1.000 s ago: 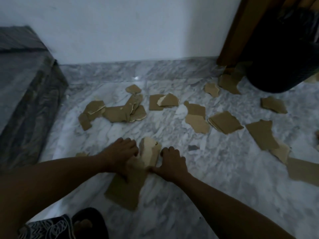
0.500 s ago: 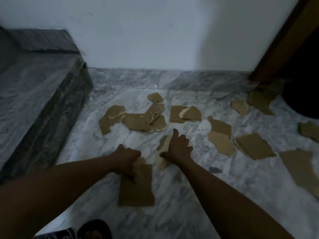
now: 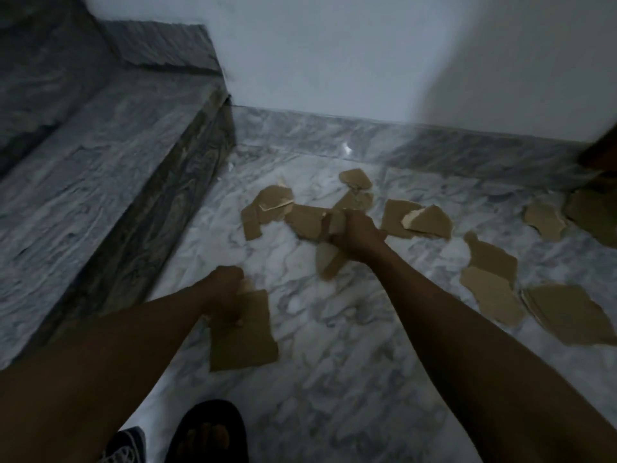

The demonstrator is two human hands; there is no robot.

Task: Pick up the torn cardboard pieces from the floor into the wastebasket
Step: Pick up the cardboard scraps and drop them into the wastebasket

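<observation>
Gripping a large cardboard piece (image 3: 242,339) by its top edge, the left hand (image 3: 224,289) curls tight near the marble step (image 3: 117,182). Farther from the step, the right hand (image 3: 355,230) closes round what seems, in the blur, a folded cardboard scrap (image 3: 329,264). Loose torn pieces (image 3: 490,259) lie on the floor (image 3: 334,362) beyond, well away from the step.

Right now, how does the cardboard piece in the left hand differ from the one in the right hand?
1. The left-hand piece is broad and roughly rectangular; the right-hand piece is narrower and tapered.
2. The left hand holds its piece close to the person; the right hand holds its piece farther out, among the loose pieces.
Shared: both are torn brown cardboard, gripped at the upper end.
</observation>
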